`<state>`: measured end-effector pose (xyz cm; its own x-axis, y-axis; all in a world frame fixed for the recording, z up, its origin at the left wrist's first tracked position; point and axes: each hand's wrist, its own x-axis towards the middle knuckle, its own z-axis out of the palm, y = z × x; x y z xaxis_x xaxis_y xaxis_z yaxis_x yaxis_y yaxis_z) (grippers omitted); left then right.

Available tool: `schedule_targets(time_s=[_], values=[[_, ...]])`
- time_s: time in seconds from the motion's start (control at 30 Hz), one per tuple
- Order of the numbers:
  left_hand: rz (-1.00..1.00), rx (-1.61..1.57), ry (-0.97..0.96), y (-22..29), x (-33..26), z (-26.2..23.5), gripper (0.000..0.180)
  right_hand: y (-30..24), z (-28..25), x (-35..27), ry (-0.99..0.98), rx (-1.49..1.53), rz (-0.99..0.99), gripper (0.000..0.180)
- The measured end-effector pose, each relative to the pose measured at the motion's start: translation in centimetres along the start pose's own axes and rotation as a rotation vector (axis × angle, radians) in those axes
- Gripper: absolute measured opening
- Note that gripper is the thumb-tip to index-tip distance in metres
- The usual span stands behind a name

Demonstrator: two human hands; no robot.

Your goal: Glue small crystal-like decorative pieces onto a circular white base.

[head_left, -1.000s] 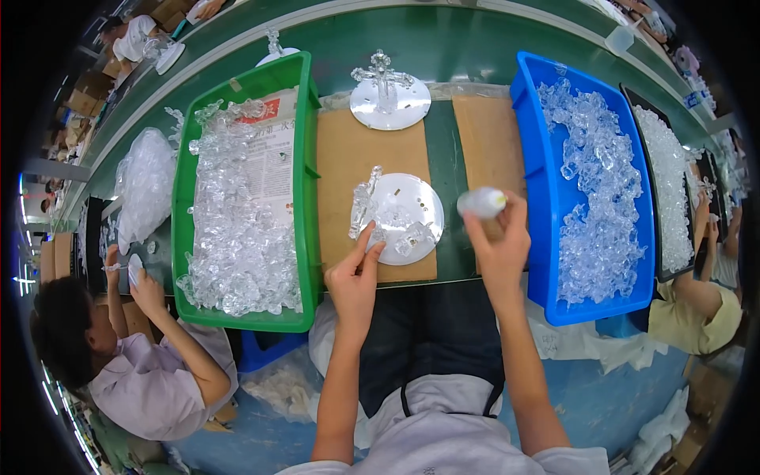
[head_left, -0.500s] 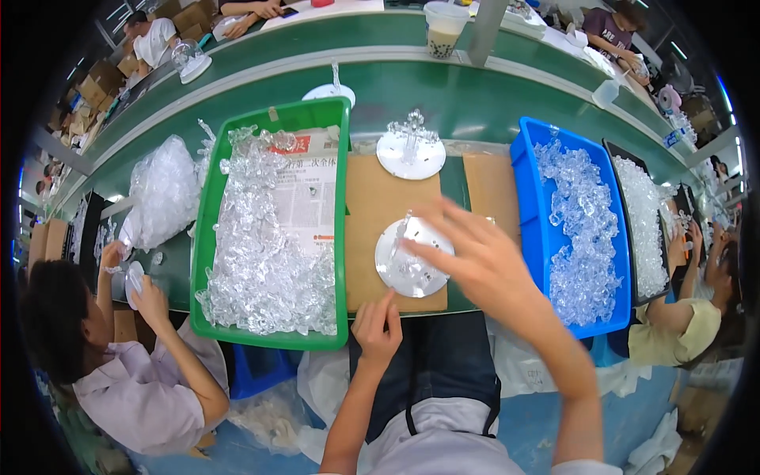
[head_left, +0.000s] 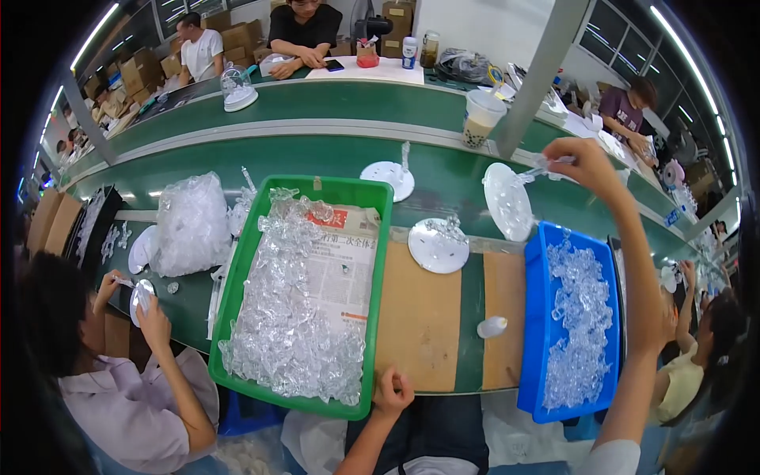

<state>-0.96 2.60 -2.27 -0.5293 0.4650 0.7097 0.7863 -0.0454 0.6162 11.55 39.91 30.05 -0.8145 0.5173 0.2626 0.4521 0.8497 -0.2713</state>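
Left hand (head_left: 393, 392) is loosely clenched at the near edge of the cardboard (head_left: 419, 332), beside the green bin (head_left: 376, 301). Small white bottle (head_left: 492, 327) lies farther out, left of the blue bin (head_left: 533, 317). Right hand (head_left: 584, 165) grips a clear stem (head_left: 541, 169) — its white disc (head_left: 507, 204) tilts near that bin's far end. Drink cup (head_left: 481, 119) stands beyond.

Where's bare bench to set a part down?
Free: brown cardboard between green bin and white bottle, beyond the left hand; green benchtop between rear white disc and the tilted disc by the right hand. Crowded: blue bin and most of the green bin, heaped with clear pieces.
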Motion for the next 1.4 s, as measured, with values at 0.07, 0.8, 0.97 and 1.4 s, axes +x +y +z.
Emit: schedule_targets(time_s=[0.07, 0.8, 0.97, 1.4], values=[[0.064, -0.001, -0.014, 0.1, -0.1, 1.0, 0.028, 6.1, 3.0, 2.4, -0.087, -0.038, 0.061, 0.019], [-0.082, -0.437, -0.842, 5.5, 5.2, -6.7, 0.026, -4.9, 3.1, 4.8, 0.156, 0.466, 0.075, 0.032], [-0.050, -0.057, -0.947, 1.6, 13.6, -14.6, 0.028, -13.1, 6.0, -4.9, -0.364, 0.336, 0.092, 0.044], [-0.064, 0.289, -0.637, -9.5, 19.9, -8.9, 0.033, -16.1, 11.5, -11.9, -0.237, 0.199, -0.194, 0.056]])
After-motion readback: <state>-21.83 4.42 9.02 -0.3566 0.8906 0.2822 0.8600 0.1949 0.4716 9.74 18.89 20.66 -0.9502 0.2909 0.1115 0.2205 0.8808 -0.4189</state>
